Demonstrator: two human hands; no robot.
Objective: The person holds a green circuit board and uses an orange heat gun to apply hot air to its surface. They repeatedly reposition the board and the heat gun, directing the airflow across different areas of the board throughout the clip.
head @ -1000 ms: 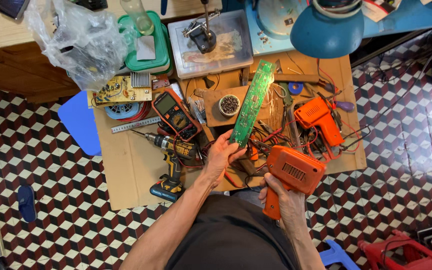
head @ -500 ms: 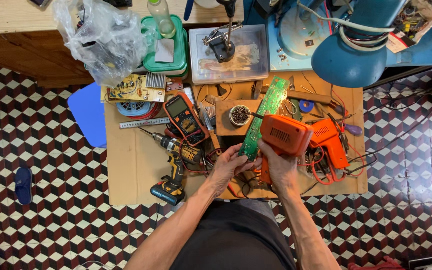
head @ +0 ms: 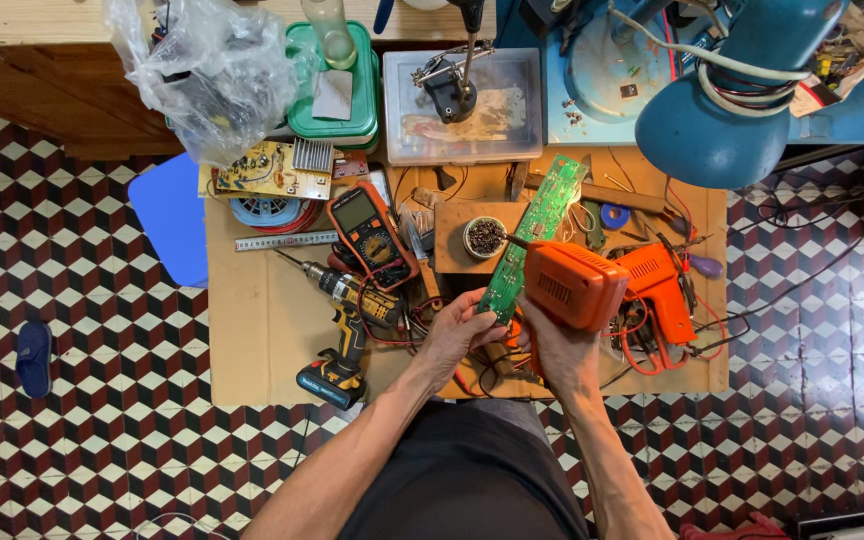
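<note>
My left hand [head: 459,330] grips the near end of a long green circuit board [head: 534,237], which slants up and away over the bench. My right hand [head: 558,350] holds an orange soldering gun [head: 574,286] by its handle. Its thin tip points left, touching or nearly touching the board's middle, just beside a small round tin [head: 485,237] of brass wool on a wooden block. A second orange soldering gun [head: 662,290] lies on the bench right behind the one I hold.
A cardboard-covered low table [head: 262,330] carries a yellow cordless drill [head: 347,330], an orange multimeter [head: 372,235], a steel ruler [head: 287,241], another circuit board [head: 264,171] and tangled wires. Behind stand a clear box, green tub, plastic bag and blue lamp [head: 727,120]. A checkered floor surrounds it.
My right hand raised the orange soldering gun from near my lap up to the green board and turned its tip to the board. The view shifted down and left.
</note>
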